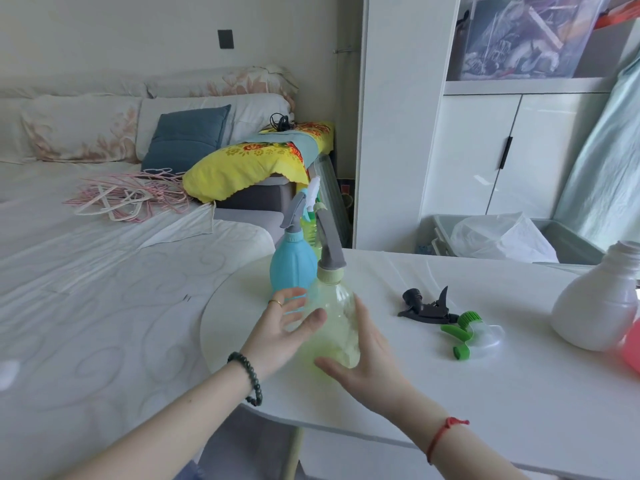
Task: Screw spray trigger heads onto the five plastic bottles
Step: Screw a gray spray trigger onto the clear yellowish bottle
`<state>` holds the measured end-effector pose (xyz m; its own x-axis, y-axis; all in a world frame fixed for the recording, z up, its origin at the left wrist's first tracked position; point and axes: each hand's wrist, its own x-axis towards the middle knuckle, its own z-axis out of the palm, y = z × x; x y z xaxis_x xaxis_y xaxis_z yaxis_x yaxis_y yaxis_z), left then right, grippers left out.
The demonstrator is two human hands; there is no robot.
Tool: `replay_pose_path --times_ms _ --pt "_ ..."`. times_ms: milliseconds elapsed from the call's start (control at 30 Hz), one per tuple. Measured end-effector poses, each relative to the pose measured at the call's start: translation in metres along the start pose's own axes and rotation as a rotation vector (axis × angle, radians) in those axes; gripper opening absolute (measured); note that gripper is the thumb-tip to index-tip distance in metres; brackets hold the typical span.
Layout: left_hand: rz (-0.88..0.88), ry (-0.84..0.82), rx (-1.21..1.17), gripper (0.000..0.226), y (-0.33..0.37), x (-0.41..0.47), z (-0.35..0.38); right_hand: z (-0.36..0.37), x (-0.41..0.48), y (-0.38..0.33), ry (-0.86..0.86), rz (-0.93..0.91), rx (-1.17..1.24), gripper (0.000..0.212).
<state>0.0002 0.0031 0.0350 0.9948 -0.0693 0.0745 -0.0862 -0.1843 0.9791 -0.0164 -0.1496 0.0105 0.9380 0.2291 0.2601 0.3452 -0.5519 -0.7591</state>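
Centre frame: smooth translucent yellow-green plastic bottle [337, 327] under a matt grey plastic trigger head [330, 244]; behind, opaque light-blue plastic bottle [292, 268] with a dull sheen. Right of centre: matt black plastic trigger head [427, 308], glossy green-and-clear plastic trigger head [469, 318]. Right edge: semi-gloss white plastic bottle [595, 306]. Beneath, smooth matt white tabletop [485, 393]. Upper right, glossy white cabinet doors [485, 150]; left, creased white cloth bedsheet [104, 289].

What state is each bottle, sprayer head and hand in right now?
Yellow-green bottle: upright, grey head fitted.
Blue bottle: upright, second grey head fitted.
White bottle: upright, neck open, no head.
Black trigger head: lying loose on the table.
Green trigger head: lying loose on the table.
Left hand: open, beside the yellow-green bottle.
Right hand: open, beside the same bottle.
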Motion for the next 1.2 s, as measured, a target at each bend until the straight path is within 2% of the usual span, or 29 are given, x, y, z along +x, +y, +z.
replay_pose_path --times_ms 67,200,300,500,567,667,800,867,1033,1200 --pt "0.007 -0.020 0.045 0.098 -0.003 -0.001 -0.014 0.017 0.006 -0.010 0.044 -0.010 0.004 0.099" --pt "0.034 0.002 0.087 0.102 -0.009 -0.001 -0.043 0.048 0.015 -0.026 0.019 -0.014 0.025 0.098" --pt "0.038 -0.044 0.106 0.101 -0.012 0.001 -0.061 0.059 0.020 -0.029 0.019 -0.012 0.047 0.092" --pt "-0.004 -0.043 0.071 0.132 -0.014 0.005 -0.068 0.068 0.026 -0.029 0.063 0.022 0.102 0.088" --pt "-0.023 -0.054 0.027 0.124 -0.011 0.004 -0.068 0.068 0.028 -0.029 0.068 0.033 0.115 0.088" --pt "0.044 0.003 0.017 0.083 -0.009 0.002 -0.064 0.065 0.027 -0.027 0.027 0.052 0.135 0.094" --pt "0.333 0.342 0.073 0.060 0.009 -0.003 -0.057 0.038 0.019 -0.015 0.012 0.018 0.114 0.101" --pt "0.505 0.412 0.111 0.053 0.030 -0.008 -0.044 0.012 0.013 -0.006 0.047 -0.004 0.083 0.098" --pt "0.703 0.221 0.156 0.048 0.069 -0.013 0.035 -0.076 -0.004 0.026 0.232 0.018 0.039 0.090" --pt "0.635 0.014 0.084 0.050 0.076 0.004 0.123 -0.161 -0.033 0.063 0.407 0.117 0.033 0.088"
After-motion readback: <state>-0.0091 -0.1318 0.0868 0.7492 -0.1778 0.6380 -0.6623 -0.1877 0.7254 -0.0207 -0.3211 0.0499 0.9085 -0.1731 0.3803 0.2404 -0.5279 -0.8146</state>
